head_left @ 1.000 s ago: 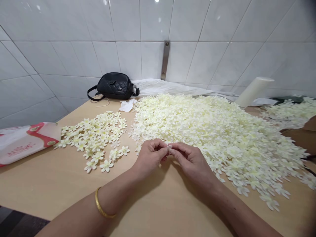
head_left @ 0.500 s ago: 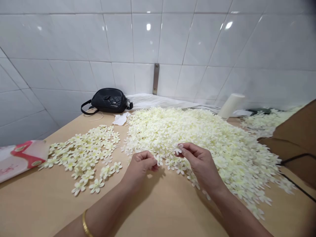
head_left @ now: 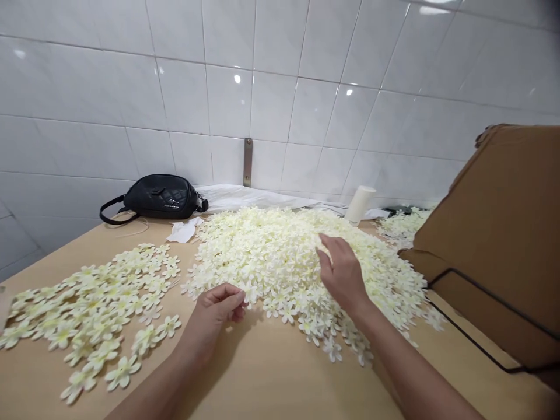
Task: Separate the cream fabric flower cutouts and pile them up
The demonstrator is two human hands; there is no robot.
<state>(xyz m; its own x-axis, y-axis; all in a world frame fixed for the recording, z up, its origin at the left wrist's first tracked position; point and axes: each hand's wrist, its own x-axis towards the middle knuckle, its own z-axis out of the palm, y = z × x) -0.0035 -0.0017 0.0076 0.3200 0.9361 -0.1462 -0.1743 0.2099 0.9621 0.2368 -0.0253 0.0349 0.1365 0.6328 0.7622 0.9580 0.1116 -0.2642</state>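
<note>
Wall [head_left: 184,105]: pale tile, across the back.
Bench [head_left: 280,379]: tan, bare along the near side.
Cardboard [head_left: 494,233]: brown, rising at right edge.
Flower pile [head_left: 271,245]: cream, mid-bench.
Loose flowers [head_left: 109,303]: thinner scatter, left of pile.
Black bag [head_left: 157,197]: behind scatter, near wall.
Right hand [head_left: 343,274]: over pile, thumb and fingers parted, apparently empty.
Left hand [head_left: 212,312]: thumb and forefinger pinching single flower [head_left: 250,293], at pile's near edge.
</note>
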